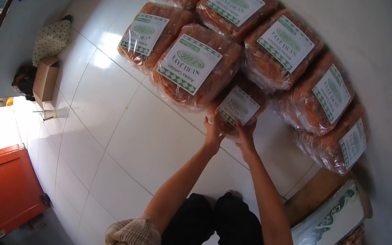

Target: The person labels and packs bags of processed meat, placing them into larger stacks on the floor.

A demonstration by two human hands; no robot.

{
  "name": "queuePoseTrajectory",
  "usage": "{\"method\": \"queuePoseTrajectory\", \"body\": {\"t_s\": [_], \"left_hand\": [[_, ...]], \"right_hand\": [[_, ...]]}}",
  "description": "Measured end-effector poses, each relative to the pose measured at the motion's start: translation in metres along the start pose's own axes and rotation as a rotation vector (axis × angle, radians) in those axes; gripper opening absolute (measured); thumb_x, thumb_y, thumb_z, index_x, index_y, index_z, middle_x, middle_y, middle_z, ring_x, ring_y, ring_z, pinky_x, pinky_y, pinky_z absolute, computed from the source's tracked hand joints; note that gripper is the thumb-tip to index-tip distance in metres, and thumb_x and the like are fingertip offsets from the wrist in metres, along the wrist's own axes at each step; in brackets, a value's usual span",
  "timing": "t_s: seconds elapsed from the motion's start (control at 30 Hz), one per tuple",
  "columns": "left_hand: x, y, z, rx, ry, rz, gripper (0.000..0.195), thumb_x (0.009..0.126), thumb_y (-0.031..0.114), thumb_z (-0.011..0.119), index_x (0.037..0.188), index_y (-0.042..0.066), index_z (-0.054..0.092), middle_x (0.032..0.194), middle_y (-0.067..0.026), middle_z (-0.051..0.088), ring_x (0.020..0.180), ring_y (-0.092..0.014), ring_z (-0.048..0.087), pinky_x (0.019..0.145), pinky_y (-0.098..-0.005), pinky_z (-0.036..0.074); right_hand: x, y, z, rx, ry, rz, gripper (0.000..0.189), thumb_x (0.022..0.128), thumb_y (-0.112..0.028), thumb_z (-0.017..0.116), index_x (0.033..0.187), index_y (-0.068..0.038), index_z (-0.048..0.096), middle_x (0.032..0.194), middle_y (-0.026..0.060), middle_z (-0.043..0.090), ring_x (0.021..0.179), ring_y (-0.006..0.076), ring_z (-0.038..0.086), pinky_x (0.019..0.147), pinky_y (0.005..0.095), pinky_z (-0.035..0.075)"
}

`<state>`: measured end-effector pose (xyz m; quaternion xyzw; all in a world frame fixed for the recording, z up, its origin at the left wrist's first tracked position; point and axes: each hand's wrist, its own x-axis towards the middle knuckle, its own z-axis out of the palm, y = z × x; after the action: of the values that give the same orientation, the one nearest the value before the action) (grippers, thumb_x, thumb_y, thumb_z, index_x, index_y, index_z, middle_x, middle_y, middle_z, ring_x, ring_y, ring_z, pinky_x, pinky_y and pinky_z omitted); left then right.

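My left hand (pixel 214 131) and my right hand (pixel 246 136) grip the near end of a clear plastic pack of orange-brown snacks (pixel 240 104) from its two sides. It bears a green and white label. Close beside it on the left lies a larger snack pack (pixel 227 55), with another pack (pixel 174 22) farther left. Behind them a row of similar packs (pixel 253 30) runs along the wall, and at the right two packs (pixel 308 120) lie overlapping. Parts of the held pack's sides are hidden by my fingers and the neighbouring packs.
White floor tiles (pixel 128 126) spread out at the left. A wooden-edged piece (pixel 319 191) and a printed plastic sack (pixel 327 224) are at the lower right. An open cardboard box (pixel 45 80), a patterned cushion-like item (pixel 52 38) and a red door (pixel 3 187) are at the far left.
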<state>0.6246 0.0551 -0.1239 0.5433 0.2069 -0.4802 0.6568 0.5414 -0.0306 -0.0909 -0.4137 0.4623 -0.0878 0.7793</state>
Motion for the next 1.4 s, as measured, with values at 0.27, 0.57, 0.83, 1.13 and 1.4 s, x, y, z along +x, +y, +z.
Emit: {"method": "queuePoseTrajectory", "body": {"t_s": [0.27,0.57,0.83,1.13,1.4], "left_hand": [[-0.072,0.030,-0.033,0.213,0.187,0.044,0.094,0.077,0.063,0.050,0.141,0.011,0.004,0.147,-0.0108,-0.002,0.135,-0.025,0.004,0.106,-0.0443,0.007],[-0.405,0.019,-0.200,0.758,0.307,-0.052,0.051,0.086,0.037,0.054,0.118,-0.003,0.048,0.112,-0.0161,0.056,0.106,-0.023,0.051,0.092,-0.0324,0.038],[-0.606,0.035,-0.344,0.984,0.265,-0.264,0.036,0.078,0.036,0.059,0.089,0.003,0.066,0.076,-0.0067,0.065,0.069,-0.015,0.060,0.063,-0.0296,0.047],[-0.563,0.144,-0.299,1.086,0.028,0.143,0.036,0.083,0.026,0.055,0.107,0.000,0.054,0.091,-0.0101,0.062,0.080,-0.017,0.060,0.061,-0.0262,0.047],[-0.567,0.067,-0.143,1.448,-0.488,0.332,0.032,0.082,0.028,0.057,0.102,0.004,0.058,0.087,-0.0086,0.064,0.077,-0.016,0.062,0.070,-0.0287,0.050]], "right_hand": [[-0.054,-0.037,-0.039,-0.419,0.114,-0.110,0.071,0.085,-0.037,0.054,0.141,-0.016,0.016,0.144,0.0130,0.018,0.132,0.0275,0.017,0.107,0.0372,0.017],[-0.445,0.022,-0.184,-1.241,0.157,-0.230,0.040,0.089,-0.036,0.042,0.087,0.000,0.060,0.088,0.0202,0.059,0.087,0.0362,0.055,0.077,0.0434,0.041],[-0.723,0.028,-0.181,-1.198,0.123,0.457,0.035,0.086,-0.032,0.041,0.094,-0.004,0.061,0.092,0.0169,0.062,0.090,0.0358,0.057,0.080,0.0457,0.044],[-0.789,0.098,-0.067,-0.579,0.730,0.211,0.030,0.082,-0.030,0.048,0.091,-0.005,0.062,0.088,0.0148,0.063,0.086,0.0326,0.060,0.076,0.0431,0.047],[-0.924,0.313,0.035,-0.247,1.029,0.334,0.025,0.078,-0.028,0.054,0.089,-0.007,0.064,0.084,0.0129,0.065,0.083,0.0298,0.062,0.073,0.0407,0.049]]}}
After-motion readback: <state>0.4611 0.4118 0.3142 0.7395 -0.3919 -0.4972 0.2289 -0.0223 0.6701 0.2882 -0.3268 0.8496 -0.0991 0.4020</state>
